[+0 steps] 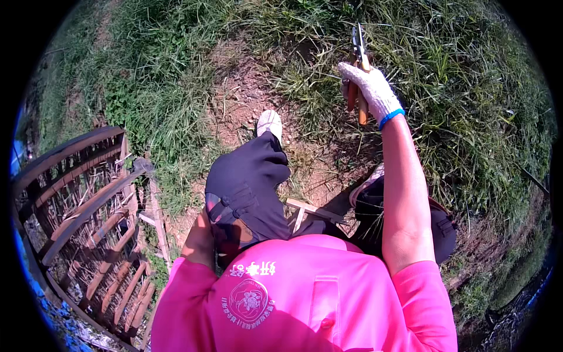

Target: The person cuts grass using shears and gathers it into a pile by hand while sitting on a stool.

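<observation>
In my right hand [371, 90], covered by a white knit glove with a blue cuff, is a pair of pruning shears [361, 57] with orange handles. Its blades point away from me, over the grass, and stand slightly apart. My left forearm [198, 240] runs down beside my left leg, and the left hand itself is hidden behind the dark trouser leg [250, 185]. A light-coloured shoe [269, 123] shows beyond the knee, on bare soil.
A rusty-brown barred frame [79, 215], with dry stalks behind it, stands at the left. Tall grass [440, 88] grows at the right and far side. A strip of stony soil [239, 94] runs ahead. A pale wooden piece [308, 206] lies between my legs.
</observation>
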Available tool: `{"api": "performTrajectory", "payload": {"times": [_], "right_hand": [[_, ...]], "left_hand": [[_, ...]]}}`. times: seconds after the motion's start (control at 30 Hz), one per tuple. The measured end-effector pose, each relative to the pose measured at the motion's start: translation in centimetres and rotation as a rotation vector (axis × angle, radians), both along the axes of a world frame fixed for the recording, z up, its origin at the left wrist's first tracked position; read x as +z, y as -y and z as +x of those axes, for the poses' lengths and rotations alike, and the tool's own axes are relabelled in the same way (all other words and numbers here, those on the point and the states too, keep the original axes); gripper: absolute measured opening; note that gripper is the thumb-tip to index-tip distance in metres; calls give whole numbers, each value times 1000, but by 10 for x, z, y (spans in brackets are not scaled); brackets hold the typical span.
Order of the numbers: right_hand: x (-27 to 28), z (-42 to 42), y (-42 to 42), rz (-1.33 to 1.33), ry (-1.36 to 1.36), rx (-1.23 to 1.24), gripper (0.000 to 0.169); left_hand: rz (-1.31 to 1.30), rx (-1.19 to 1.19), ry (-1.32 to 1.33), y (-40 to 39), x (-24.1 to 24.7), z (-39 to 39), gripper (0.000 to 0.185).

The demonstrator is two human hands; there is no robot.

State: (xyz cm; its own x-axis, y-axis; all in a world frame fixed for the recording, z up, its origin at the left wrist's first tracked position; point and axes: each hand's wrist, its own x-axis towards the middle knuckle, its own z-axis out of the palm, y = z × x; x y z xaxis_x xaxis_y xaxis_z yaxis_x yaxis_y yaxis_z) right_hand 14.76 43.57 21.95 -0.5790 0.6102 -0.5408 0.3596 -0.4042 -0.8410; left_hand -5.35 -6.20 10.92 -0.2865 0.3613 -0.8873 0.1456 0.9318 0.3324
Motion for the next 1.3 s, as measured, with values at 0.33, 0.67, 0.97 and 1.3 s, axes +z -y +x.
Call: {"api": "performTrajectory", "payload": {"times": [0.33,0.67,0.97,1.3], "right_hand": [[-28,68,80,30,454,304,53],[-74,71,109,97,821,653,66],[-119,61,97,230,940,697,63],[-163,59,80,87,699,584,65]], "left_hand": [[392,277,-431,-32,72,-103,31],[524,49,-154,-227,56,-92,34],[583,-801,-62,-344,-72,-29,46],[446,-923,-291,-387,-154,-2,53]]}}
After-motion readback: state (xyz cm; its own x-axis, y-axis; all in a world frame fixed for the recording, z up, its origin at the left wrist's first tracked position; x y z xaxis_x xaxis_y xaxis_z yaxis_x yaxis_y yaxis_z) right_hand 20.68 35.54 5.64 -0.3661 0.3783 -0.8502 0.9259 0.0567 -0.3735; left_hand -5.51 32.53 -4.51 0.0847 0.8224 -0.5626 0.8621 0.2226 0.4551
